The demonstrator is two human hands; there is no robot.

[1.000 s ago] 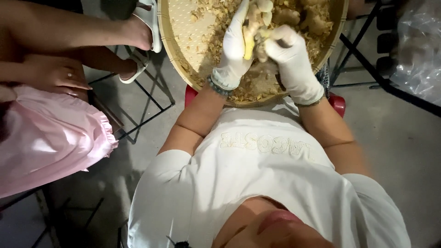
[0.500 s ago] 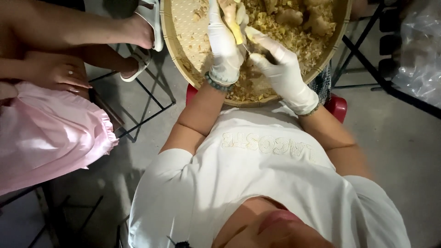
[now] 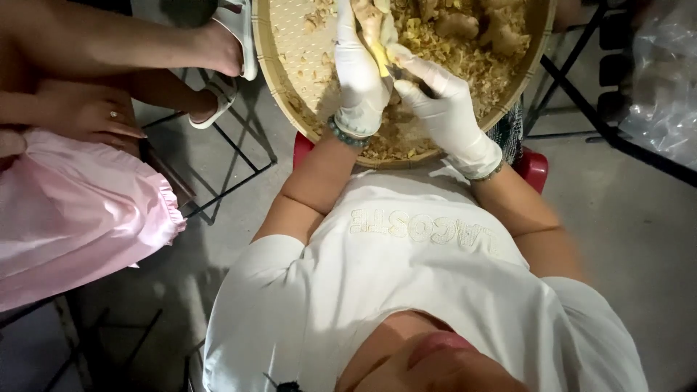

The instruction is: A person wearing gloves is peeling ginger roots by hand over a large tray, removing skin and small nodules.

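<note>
Ginger root (image 3: 372,29) gripped upright in my left hand (image 3: 361,76) over woven tray (image 3: 279,80) so scraps drop in; right hand (image 3: 435,98) closed round small blade, scraping it.

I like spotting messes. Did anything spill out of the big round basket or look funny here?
Nothing has spilled. The peelings all lie inside the woven tray. The left hand grips a yellowish root piece over it, with the right hand beside. Only oddity: another person's sandalled foot rests near the rim.

Ginger root (image 3: 372,25) over tray (image 3: 276,65)
</note>
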